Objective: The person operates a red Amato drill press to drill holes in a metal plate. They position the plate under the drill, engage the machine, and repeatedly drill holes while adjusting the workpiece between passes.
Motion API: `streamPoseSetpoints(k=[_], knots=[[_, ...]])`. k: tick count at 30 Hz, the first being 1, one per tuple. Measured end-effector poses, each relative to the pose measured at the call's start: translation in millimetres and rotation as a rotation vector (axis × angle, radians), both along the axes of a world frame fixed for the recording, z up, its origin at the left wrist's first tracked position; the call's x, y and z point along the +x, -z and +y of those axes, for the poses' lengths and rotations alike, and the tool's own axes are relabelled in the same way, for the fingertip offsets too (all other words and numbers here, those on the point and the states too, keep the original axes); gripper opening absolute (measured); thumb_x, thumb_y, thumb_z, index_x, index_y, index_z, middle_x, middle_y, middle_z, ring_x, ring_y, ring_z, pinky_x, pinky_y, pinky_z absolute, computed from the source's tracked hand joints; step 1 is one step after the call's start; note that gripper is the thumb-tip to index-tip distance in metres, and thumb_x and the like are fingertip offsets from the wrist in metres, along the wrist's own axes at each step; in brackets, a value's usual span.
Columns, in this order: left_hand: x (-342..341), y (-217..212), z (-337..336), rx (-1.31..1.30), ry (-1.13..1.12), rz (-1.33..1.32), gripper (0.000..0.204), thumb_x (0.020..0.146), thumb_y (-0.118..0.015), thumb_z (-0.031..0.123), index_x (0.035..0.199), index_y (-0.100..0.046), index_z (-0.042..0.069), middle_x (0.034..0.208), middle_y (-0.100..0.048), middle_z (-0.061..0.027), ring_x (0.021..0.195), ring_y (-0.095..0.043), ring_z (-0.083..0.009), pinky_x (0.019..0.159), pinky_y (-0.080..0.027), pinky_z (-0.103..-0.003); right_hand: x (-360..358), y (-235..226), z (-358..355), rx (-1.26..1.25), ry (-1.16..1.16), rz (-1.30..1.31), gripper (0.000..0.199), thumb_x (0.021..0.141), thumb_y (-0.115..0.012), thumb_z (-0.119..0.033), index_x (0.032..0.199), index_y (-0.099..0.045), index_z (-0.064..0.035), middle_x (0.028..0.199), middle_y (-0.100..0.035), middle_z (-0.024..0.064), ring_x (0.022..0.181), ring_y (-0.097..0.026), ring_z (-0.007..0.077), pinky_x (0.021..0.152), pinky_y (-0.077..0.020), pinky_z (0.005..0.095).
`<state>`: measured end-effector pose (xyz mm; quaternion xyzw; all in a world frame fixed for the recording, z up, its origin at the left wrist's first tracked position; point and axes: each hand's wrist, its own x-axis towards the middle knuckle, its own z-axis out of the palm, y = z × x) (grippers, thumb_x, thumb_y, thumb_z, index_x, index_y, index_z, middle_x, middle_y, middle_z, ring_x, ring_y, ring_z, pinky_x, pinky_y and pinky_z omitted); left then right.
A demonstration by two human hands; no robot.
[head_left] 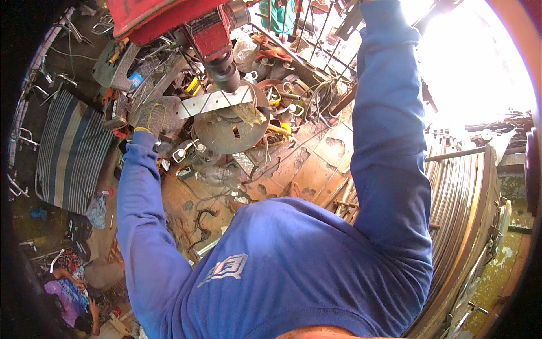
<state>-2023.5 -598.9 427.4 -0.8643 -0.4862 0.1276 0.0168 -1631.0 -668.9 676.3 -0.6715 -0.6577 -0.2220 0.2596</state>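
- Cluttered workshop, red drill press [212,34] overhead.
- Gloved left hand [155,116], fingers gripping the metal strip [212,101] on the round surface [223,133].
- Right hand's probably up top, out of frame, can't tell.

The right hand is cut off by the top edge; only its blue sleeve [389,130] shows, so what it grips cannot be told. The drill press [186,22] is cropped at the top too. The drill tip is hidden behind the chuck [224,72]. Sunlight washes out the upper right. The bottom edge cuts the person's torso.
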Motion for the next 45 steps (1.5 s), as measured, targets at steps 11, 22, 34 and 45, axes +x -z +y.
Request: streamPoseSetpoints(k=[11,22,34,45], knots=[[-4.6,20.7,-24.8,0.108,-0.103,-0.148,0.031,0.078,-0.076,0.026,0.104,-0.067,0.011,0.101,-0.073,-0.0192,0.097,-0.071,-0.0411,0.083,-0.057,-0.052,6.2,3.6,1.1,0.052,-0.068,-0.023,0.034,0.086,-0.069,-0.038,0.094,-0.078,-0.0057,0.097,-0.075,0.0183,0.097,-0.072,0.0352,0.089,-0.0556,0.0467],[0.1,62.8,-48.6,0.095,-0.166,-0.33,0.041,0.081,-0.079,0.031,0.112,-0.066,0.007,0.109,-0.071,-0.0216,0.103,-0.069,-0.0428,0.084,-0.056,-0.052,5.3,1.8,1.6,0.047,-0.053,0.047,0.034,0.084,-0.072,-0.038,0.094,-0.078,-0.0058,0.099,-0.075,0.0189,0.099,-0.071,0.0356,0.088,-0.0558,0.0467],[-0.9,93.8,-62.1,0.031,-0.269,-0.632,0.041,0.077,-0.079,0.024,0.113,-0.068,0.008,0.105,-0.074,-0.0203,0.1,-0.071,-0.0412,0.085,-0.057,-0.049,9.3,3.0,3.6,0.022,-0.098,0.043,0.036,0.084,-0.072,-0.039,0.095,-0.078,-0.005,0.099,-0.075,0.0199,0.098,-0.071,0.0366,0.087,-0.0556,0.0479],[-3.0,107.4,-64.8,-0.159,-0.271,-0.795,0.038,0.074,-0.074,0.017,0.107,-0.069,0.001,0.096,-0.075,-0.0175,0.089,-0.073,-0.0318,0.081,-0.057,-0.043,6.0,1.5,1.6,-0.025,-0.033,0.057,0.037,0.085,-0.069,-0.039,0.097,-0.078,-0.0052,0.1,-0.075,0.0198,0.1,-0.072,0.0371,0.087,-0.056,0.0485]])
